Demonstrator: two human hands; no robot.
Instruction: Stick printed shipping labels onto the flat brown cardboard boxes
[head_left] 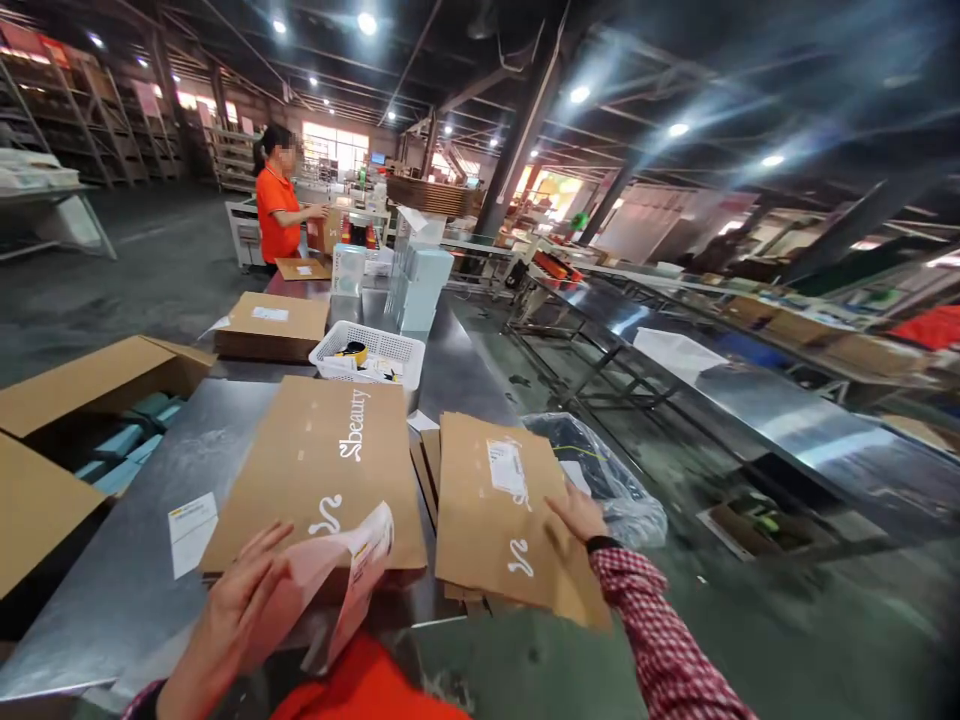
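Note:
My left hand (244,600) is at the lower left, its fingers closed on a strip of label paper (365,570). The thin, pinkish strip curls up over the near edge of a stack of flat cardboard cartons (300,460) printed "beauty" in white. My right hand (579,513) rests on the right side of a flat carton (487,540), fingers stretched out on its surface. That carton tops a second, uneven pile and bears a white label (506,466). A loose printed label sheet (192,535) lies on the metal table (127,600), left of the first stack.
An open carton (97,380) of teal boxes stands left. Beyond the stacks are a white basket (367,345) with tape, more flat cartons (274,320) and pale blue boxes (424,285). A plastic-wrapped bundle (630,500) sits right. A co-worker in orange (277,215) stands at the far end.

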